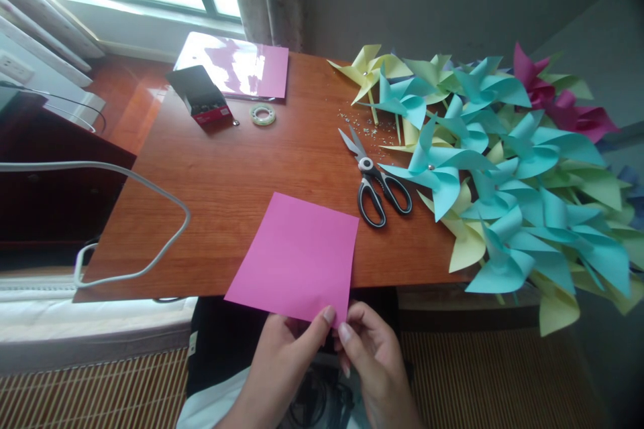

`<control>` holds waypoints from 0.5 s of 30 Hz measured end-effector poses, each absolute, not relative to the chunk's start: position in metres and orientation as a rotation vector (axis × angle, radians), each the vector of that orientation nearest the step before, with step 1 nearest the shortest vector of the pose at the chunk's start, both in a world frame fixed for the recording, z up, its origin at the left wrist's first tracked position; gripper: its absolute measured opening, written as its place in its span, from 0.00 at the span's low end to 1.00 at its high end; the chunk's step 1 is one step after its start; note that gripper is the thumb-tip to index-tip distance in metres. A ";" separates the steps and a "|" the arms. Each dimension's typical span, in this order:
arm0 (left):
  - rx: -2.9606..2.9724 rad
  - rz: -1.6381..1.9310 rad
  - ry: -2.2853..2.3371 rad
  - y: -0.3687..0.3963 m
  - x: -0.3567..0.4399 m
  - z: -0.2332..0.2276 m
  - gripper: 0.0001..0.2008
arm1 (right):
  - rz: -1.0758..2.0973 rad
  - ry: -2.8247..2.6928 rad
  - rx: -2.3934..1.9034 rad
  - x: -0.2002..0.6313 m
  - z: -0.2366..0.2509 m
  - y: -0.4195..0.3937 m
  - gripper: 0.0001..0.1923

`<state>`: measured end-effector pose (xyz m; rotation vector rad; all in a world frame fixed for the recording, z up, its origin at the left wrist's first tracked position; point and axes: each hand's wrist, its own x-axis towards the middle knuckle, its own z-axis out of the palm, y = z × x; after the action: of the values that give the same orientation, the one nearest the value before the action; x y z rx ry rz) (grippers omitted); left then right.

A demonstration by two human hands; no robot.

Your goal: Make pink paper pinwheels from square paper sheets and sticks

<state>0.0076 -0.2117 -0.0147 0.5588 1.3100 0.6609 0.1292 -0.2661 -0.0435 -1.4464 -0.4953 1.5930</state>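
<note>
A pink paper sheet extends over the table's front edge, its near right corner between my two hands. With the thumb on top, my left hand pinches the near edge of the sheet. My right hand grips the corner just beside it, thumb and fingers closed on the paper. Beyond the sheet to the right lie scissors with black and grey handles, blades slightly apart. The fingers under the paper are partly hidden.
Many paper pinwheels in turquoise, yellow and magenta pile up at right. Small bits scatter near them. Farther back are a tape roll, an open small box and a pink paper pack. A white cable loops at left.
</note>
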 end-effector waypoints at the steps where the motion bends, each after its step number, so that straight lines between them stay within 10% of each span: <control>1: 0.559 0.663 1.307 -0.212 0.008 -0.015 0.16 | 1.588 -0.493 -1.449 0.129 -0.043 -0.266 0.17; 15: 0.608 0.634 1.269 -0.213 0.010 -0.012 0.10 | 1.584 -0.428 -1.412 0.127 -0.043 -0.264 0.20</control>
<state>0.0103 -0.2126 -0.0123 0.6075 1.2689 0.6335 0.1273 -0.2644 -0.0427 -1.4121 -0.4280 1.5836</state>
